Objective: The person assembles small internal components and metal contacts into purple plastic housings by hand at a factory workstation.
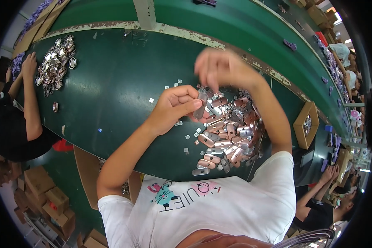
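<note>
My left hand [173, 106] is closed on a grey oblong metal casing [200, 108], pinched upright between thumb and fingers. Just above and to the right of it, my right hand [221, 68] hangs over the table, smeared by motion; whether its fingers hold anything is unclear. Below both hands spreads a heap of oblong metal casings [223, 144], some rose-coloured, some silver or grey, many with a small dark opening. Small clear square pieces [187, 136] lie scattered along the heap's left side, and more are mixed in among the casings at its far side.
Round shiny metal parts [56, 62] are piled at the far left of the green table [115, 78], beside another person's hand [29, 65]. An open cardboard box [84, 173] stands at the near edge by my left elbow. A smaller box [306, 126] of parts sits at right.
</note>
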A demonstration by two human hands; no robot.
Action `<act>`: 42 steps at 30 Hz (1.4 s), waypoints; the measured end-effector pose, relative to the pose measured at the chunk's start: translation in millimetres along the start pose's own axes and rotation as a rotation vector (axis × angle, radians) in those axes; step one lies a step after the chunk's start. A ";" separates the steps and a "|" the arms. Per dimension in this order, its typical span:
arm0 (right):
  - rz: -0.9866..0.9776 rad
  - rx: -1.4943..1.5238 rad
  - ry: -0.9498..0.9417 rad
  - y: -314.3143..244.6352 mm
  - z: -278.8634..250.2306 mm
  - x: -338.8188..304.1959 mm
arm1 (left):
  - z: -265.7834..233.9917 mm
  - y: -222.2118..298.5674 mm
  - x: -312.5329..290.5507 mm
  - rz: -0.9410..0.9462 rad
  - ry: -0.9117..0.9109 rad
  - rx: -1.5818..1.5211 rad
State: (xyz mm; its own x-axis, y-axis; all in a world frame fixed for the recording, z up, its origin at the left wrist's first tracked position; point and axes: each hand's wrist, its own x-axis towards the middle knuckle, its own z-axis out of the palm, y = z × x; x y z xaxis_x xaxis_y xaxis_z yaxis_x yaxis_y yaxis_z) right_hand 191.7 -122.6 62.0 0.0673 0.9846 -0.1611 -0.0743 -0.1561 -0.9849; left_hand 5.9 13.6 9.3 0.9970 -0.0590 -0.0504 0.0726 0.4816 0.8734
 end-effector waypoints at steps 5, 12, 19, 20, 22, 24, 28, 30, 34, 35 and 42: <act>-0.214 -1.648 1.050 48.0 -142.2 99.1 | 1.4 -15.9 6.4 0.078 0.173 0.305; 0.031 -1.789 1.003 60.8 -221.2 151.4 | -3.3 2.5 12.0 -0.036 0.252 0.168; -0.175 -1.102 0.951 56.3 -177.4 81.2 | -6.5 -6.8 12.7 -0.033 0.300 0.119; 0.037 -0.679 0.896 49.1 -157.3 63.8 | -5.0 -7.1 10.7 -0.045 0.297 0.134; -0.064 -0.069 0.790 38.1 -104.6 29.7 | -3.6 -7.7 10.4 -0.070 0.285 0.122; -0.128 -0.113 0.774 33.9 -50.7 7.0 | -0.9 -6.3 10.5 -0.068 0.256 0.091; -0.385 -0.068 0.686 23.5 39.7 -15.8 | 3.4 -1.7 6.5 -0.113 0.273 -0.033; -0.440 -0.248 0.724 30.4 50.1 -18.0 | 6.1 -1.4 6.2 -0.144 0.244 -0.068; -0.371 -0.493 0.728 35.7 53.6 -10.3 | 8.0 -4.4 7.1 -0.131 0.201 -0.004; -0.385 -0.549 0.756 36.8 54.2 -8.9 | 8.9 -3.4 7.0 -0.113 0.192 0.026; -0.387 -0.536 0.812 47.2 55.1 -4.0 | 8.0 -5.2 6.7 -0.114 0.166 -0.030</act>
State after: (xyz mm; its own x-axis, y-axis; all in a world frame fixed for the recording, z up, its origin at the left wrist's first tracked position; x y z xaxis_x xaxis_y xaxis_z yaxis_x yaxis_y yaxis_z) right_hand 133.1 -129.6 19.7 0.6549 0.6574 0.3729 0.5324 -0.0511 -0.8450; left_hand 12.0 3.6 8.3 0.9728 0.0293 -0.2298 0.1838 0.5064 0.8425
